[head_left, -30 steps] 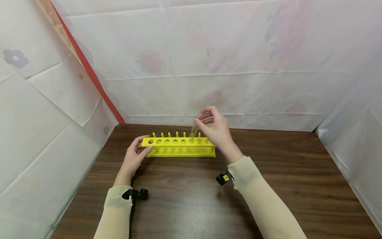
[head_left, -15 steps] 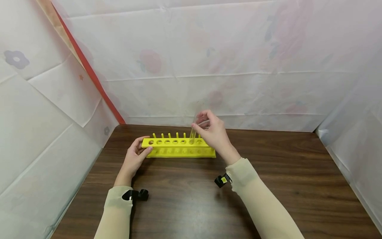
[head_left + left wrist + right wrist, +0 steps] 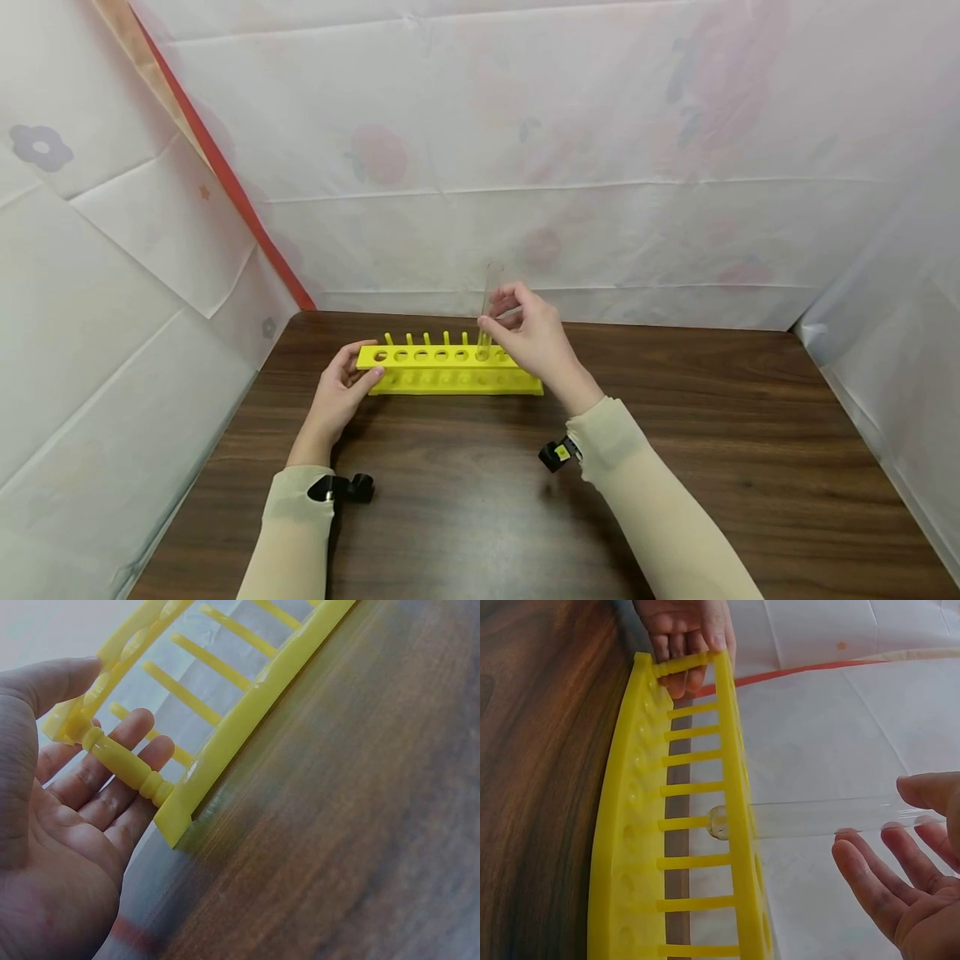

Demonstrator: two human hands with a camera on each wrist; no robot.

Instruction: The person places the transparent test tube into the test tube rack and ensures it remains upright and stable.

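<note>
A yellow test-tube rack point(image 3: 448, 369) stands on the dark wooden table point(image 3: 480, 500), with a row of holes along its top. My left hand point(image 3: 360, 362) grips the rack's left end; in the left wrist view the thumb point(image 3: 52, 682) lies over the top plate and the fingers point(image 3: 112, 776) sit behind the end post of the rack point(image 3: 225, 742). My right hand point(image 3: 498, 310) pinches the upper end of a clear glass test tube point(image 3: 489, 312). The tube point(image 3: 817, 817) stands nearly upright, its rounded bottom through a hole in the rack's top plate point(image 3: 735, 787).
White sheeting point(image 3: 525, 167) walls in the table at the back and both sides, with a red strip point(image 3: 225, 175) at the back left. Black wrist cameras point(image 3: 341, 487) sit on both cream sleeves. The rack's other holes hold no tubes.
My right hand has come down and slightly left with the tube, which now stands straighter with its lower end in a rack hole. The left hand has not moved.
</note>
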